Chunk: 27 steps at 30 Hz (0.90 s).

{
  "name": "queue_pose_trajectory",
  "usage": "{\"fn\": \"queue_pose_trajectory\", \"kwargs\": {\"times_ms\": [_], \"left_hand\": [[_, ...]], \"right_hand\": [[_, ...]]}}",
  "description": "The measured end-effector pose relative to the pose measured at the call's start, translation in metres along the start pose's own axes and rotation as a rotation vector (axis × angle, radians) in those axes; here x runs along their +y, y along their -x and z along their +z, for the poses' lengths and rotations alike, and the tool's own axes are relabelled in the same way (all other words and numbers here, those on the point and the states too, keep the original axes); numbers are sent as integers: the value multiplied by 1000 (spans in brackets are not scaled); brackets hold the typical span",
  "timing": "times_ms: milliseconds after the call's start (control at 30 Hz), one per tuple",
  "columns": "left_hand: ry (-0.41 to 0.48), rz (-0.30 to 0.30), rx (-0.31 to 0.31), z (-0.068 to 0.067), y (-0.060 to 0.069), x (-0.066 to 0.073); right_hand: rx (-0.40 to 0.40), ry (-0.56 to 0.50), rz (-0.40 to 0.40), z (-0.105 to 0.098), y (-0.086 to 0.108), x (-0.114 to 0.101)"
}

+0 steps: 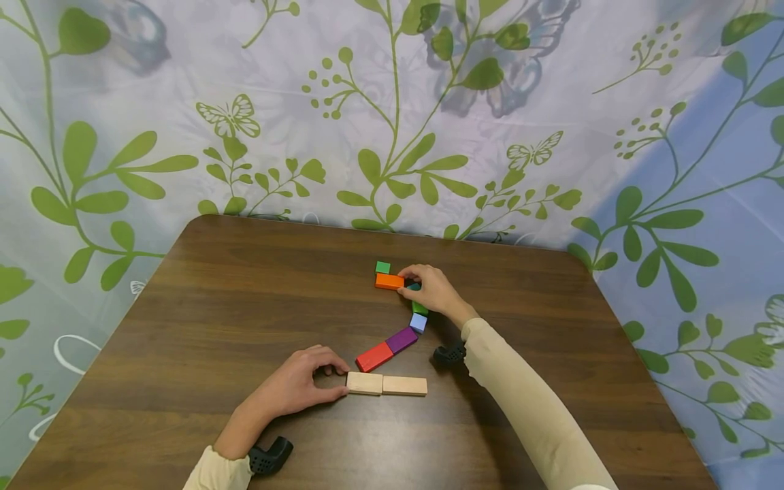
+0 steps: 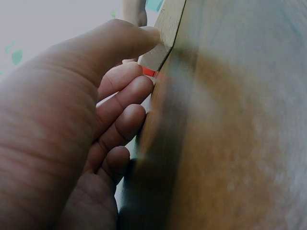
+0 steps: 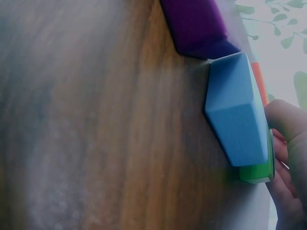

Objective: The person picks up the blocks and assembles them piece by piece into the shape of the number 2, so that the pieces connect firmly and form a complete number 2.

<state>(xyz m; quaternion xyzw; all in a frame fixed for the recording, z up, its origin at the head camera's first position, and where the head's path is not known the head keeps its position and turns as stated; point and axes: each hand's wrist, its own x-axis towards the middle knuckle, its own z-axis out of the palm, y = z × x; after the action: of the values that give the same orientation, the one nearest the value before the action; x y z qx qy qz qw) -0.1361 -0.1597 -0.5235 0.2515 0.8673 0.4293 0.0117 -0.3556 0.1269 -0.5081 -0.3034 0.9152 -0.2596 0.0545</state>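
My left hand (image 1: 300, 381) pinches the left end of a plain wooden block (image 1: 364, 383) between thumb and index finger. A second plain wooden block (image 1: 405, 386) lies end to end with it. Farther back, my right hand (image 1: 436, 291) pinches the right end of an orange block (image 1: 389, 281). Under that hand, a teal block (image 1: 414, 287) and a green block (image 1: 420, 308) are partly hidden. A light blue block (image 3: 235, 110), a purple block (image 1: 402, 339) and a red block (image 1: 374, 356) continue the bent line toward me.
A small green block (image 1: 382, 267) sits just behind the orange one. All lie on a brown wooden table (image 1: 245, 299). A leaf-patterned curtain (image 1: 275, 136) hangs along its far edge. Each wrist carries a black device, one (image 1: 271, 456) left, another (image 1: 449, 353) right.
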Motion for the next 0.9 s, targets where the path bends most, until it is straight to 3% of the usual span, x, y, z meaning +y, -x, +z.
{"fn": "queue_pose_trajectory", "kwargs": {"times_ms": [900], "left_hand": [[4, -7, -5, -1, 0, 0]], "right_hand": [[-5, -14, 2, -1, 1, 4]]}}
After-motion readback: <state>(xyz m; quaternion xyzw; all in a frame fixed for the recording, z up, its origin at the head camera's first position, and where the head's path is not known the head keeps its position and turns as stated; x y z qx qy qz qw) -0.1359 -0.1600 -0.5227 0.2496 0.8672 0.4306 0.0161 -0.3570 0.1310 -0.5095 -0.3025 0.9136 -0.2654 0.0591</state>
